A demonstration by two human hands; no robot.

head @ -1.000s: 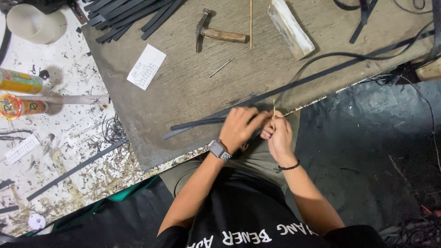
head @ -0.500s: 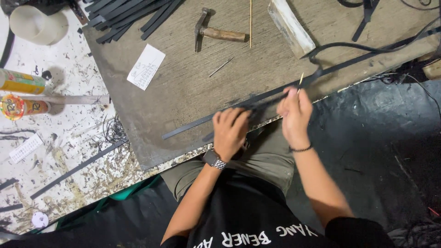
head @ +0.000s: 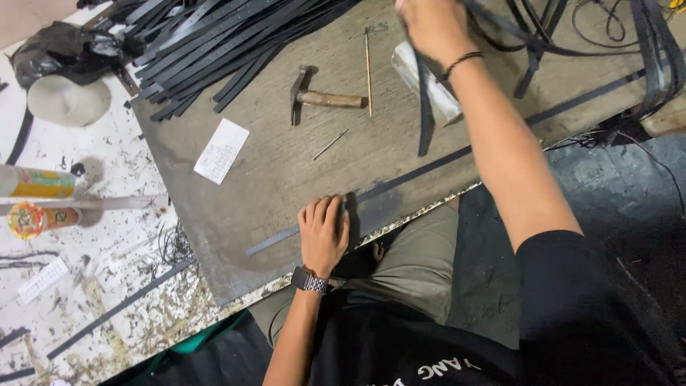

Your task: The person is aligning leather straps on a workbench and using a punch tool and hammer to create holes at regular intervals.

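Note:
My left hand presses flat on a long thin black strip that lies across the brown board near its front edge. My right hand is raised at the top of the view, closed on another black strip that hangs down from it over the board. A watch sits on my left wrist and a dark band on my right wrist.
A hammer, a thin stick, a nail, a pale block and a paper slip lie on the board. A pile of black strips fills the top left. Two tubes lie on the littered white floor.
My right hand has lifted away from the long strip up to the far side of the board and holds a hanging strip. My left hand stayed low, now flat on the long strip.

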